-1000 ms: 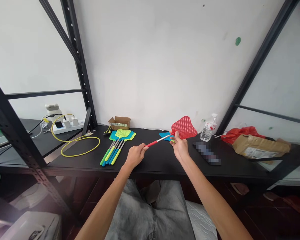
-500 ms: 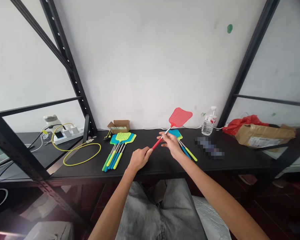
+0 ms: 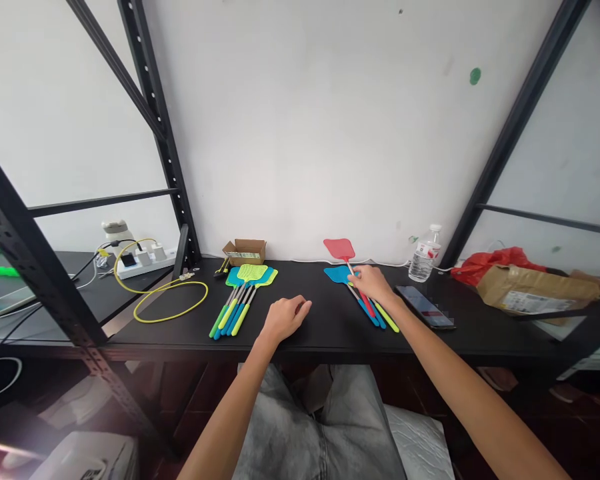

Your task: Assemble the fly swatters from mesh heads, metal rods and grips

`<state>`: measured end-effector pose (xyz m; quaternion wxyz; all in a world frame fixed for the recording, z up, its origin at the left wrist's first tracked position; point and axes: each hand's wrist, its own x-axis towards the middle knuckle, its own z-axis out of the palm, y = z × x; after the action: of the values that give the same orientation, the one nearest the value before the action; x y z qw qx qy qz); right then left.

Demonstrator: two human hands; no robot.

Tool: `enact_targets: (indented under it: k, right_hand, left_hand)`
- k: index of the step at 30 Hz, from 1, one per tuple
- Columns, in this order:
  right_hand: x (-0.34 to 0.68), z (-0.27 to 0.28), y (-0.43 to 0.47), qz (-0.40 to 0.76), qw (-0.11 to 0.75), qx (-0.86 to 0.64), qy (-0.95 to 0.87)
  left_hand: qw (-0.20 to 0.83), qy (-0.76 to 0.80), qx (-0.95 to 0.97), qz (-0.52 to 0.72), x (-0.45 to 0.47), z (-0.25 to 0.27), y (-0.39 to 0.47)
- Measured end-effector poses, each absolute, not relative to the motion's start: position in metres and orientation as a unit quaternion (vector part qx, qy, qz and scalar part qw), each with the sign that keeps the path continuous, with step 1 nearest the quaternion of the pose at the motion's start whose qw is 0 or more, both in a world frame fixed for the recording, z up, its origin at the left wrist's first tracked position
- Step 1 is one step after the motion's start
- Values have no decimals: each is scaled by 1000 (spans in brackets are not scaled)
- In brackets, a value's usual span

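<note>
As its slim shaft seemingly suits pinching, the right hand grips the red swatter; the left hand lies loosely unfurled, empty.

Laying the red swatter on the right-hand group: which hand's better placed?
Right, I'd say. The right hand already holds the red swatter by its shaft, beside the blue swatter. The left hand sits between both groups, with nothing visible in it.

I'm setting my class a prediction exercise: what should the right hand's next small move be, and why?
Probably settle the red swatter onto the right-hand swatter pile and release it: the right hand holds it, and its red handle overlaps the pile in view; contact is unclear.
</note>
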<state>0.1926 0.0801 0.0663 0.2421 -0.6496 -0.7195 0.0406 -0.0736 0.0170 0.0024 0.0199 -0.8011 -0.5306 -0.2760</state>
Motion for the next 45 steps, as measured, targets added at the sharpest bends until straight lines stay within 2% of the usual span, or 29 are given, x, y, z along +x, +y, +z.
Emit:
enact_targets:
  k: [6, 10, 12, 15, 18, 21, 26, 36, 45]
  right_hand:
    - [175, 26, 83, -17, 109, -684, -721]
    - [176, 18, 83, -48, 87, -680, -727]
    - [177, 20, 81, -50, 88, -678, -728]
    - [175, 27, 72, -56, 111, -678, -725]
    - [163, 29, 57, -62, 171, -661, -728]
    - [143, 20, 40, -54, 221, -616, -754]
    - [118, 0, 24, -20, 243, -570, -785]
    - [118, -4, 22, 5, 258, -553, -792]
    - [120, -5, 22, 44, 297, -550, -779]
  left_hand:
    - [17, -545, -791, -278, -74, -2, 19]
    - [29, -560, -780, -277, -74, -5, 22]
    - [72, -587, -753, -289, -73, -4, 23]
    - [163, -667, -656, -314, -74, -5, 24]
    - [205, -735, -567, -309, -75, -10, 27]
    - [185, -761, -550, -291, -74, -15, 31]
    - [130, -765, -566, -278, -74, -15, 32]
    - [121, -692, -663, -259, -80, -12, 31]
    - [156, -692, -659, -249, -77, -7, 29]
